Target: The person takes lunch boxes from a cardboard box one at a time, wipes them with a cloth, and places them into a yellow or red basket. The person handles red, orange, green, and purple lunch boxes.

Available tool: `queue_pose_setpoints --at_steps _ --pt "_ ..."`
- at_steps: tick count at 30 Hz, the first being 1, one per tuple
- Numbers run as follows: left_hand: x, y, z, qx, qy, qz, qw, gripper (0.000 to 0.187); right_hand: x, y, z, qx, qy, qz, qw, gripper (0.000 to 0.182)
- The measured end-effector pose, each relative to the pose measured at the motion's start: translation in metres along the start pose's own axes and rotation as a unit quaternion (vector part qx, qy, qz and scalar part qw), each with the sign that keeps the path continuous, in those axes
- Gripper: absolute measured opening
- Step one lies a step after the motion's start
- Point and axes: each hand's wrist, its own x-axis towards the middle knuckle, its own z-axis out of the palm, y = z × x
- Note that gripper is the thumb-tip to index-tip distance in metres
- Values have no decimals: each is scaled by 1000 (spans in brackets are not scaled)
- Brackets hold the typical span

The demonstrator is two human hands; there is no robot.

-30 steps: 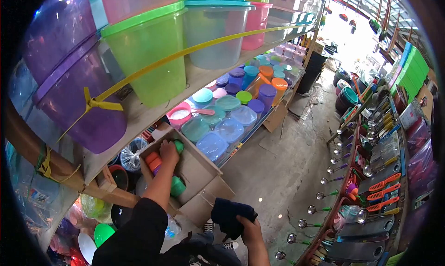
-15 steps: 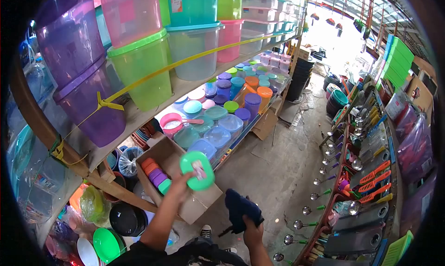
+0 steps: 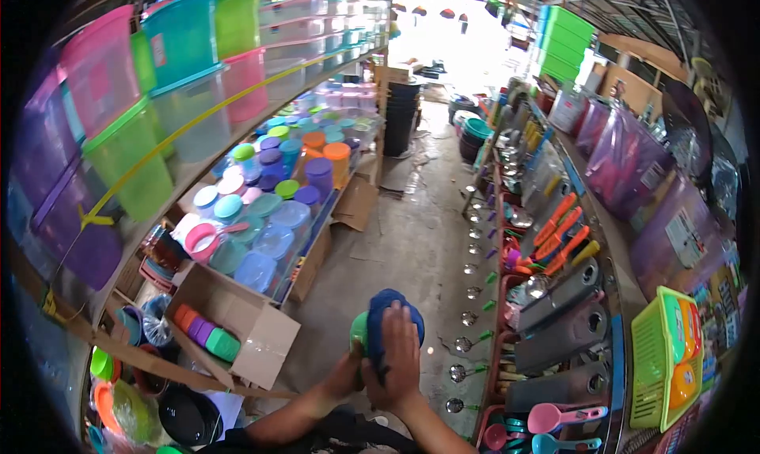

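At the lower middle, my left hand (image 3: 346,375) grips a green plastic container (image 3: 359,330), mostly hidden behind a dark blue cloth (image 3: 385,310). My right hand (image 3: 400,357) presses the cloth against the container, with its fingers pointing up and close together. Both hands are side by side over the aisle floor. To their left stands an open cardboard box (image 3: 260,327) with orange, purple and green containers (image 3: 206,337) in a row inside.
Lidded containers (image 3: 273,240) cover a display table on the left, under a shelf of large plastic bins (image 3: 190,113). Ladles (image 3: 463,343) hang along the right-hand rack. A yellow-green basket (image 3: 649,359) stands at the right. The concrete aisle (image 3: 396,232) runs between.
The view has turned to the right. The green container has moved away from the box, and the cloth, earlier held apart in my right hand, is now against it.
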Motion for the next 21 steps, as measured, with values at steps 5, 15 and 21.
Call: queue_pose_setpoints --at_steps 5,15,21 --pt "38 -24 -26 -554 -201 -98 802 98 -12 1 -6 -127 -110 -44 985 81" --pt "130 16 -30 -160 -45 -50 985 43 -42 57 1 411 228 315 825 67" --pt "151 12 -33 135 -108 -30 985 55 37 55 -49 -54 240 51 968 71"
